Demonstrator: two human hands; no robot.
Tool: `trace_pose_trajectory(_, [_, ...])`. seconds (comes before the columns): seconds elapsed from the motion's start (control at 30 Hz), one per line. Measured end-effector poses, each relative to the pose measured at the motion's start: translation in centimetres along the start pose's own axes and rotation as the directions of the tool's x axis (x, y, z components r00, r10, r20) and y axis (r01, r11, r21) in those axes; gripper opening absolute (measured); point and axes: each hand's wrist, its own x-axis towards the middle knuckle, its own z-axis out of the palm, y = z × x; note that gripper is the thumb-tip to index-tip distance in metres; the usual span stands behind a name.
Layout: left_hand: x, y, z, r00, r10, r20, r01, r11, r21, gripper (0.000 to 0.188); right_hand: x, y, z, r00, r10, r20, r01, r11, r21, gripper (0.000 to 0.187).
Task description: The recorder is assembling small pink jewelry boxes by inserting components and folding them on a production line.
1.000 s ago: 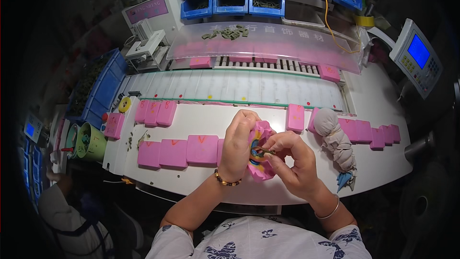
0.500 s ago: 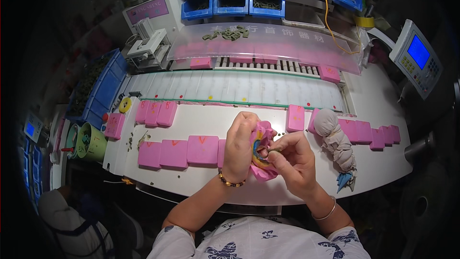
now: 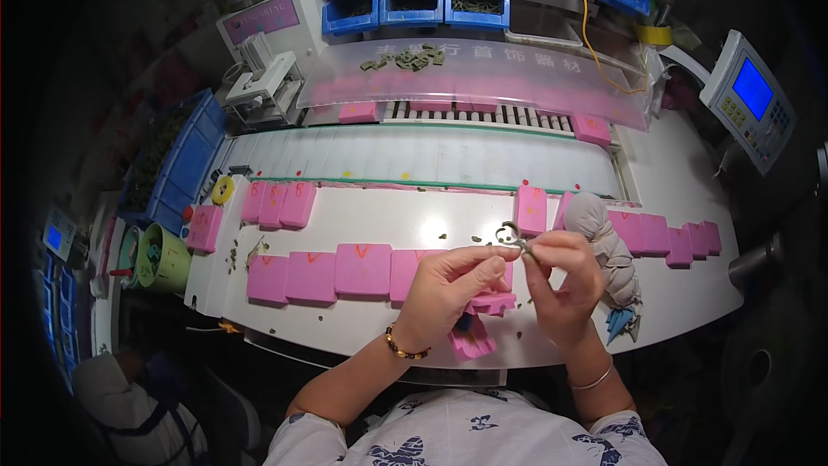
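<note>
In my left hand is a soft pink rubber mould, bent open below the thumb, with a dark blue spot in its fold. My left index finger reaches across toward the right hand's fingertips. My right hand pinches a small grey-green curved piece just off the mould. The piece's exact shape is partly covered by fingers. Similar dark curved bits show just beyond the fingertips. A row of pink mould blocks lies left of my hands, and an upright pink block stands beyond them.
A conveyor runs across the back, below a clear cover carrying green pieces. Blue bins hang above. To the right are a grey cloth bundle, more pink blocks and a control panel. A green bucket stands left.
My hands have moved apart a little. The mould has gone from spread round to folded in my left hand, and my right hand now pinches the curved piece away from it.
</note>
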Motion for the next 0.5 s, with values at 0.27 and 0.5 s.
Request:
trace_pose_trajectory(0.27, [0.0,-1.1,0.1,0.999,0.027,-0.023,-0.03,0.982,-0.188,0.018,-0.3,0.0,-0.4,0.96,-0.256,0.113,0.274,0.941,-0.197,0.029])
trace_pose_trajectory(0.5, [0.0,-0.3,-0.7,0.997,-0.054,0.06,0.064,0.981,-0.181,0.016,-0.4,0.0,-0.8,0.963,-0.236,0.133,0.258,0.949,-0.182,0.027])
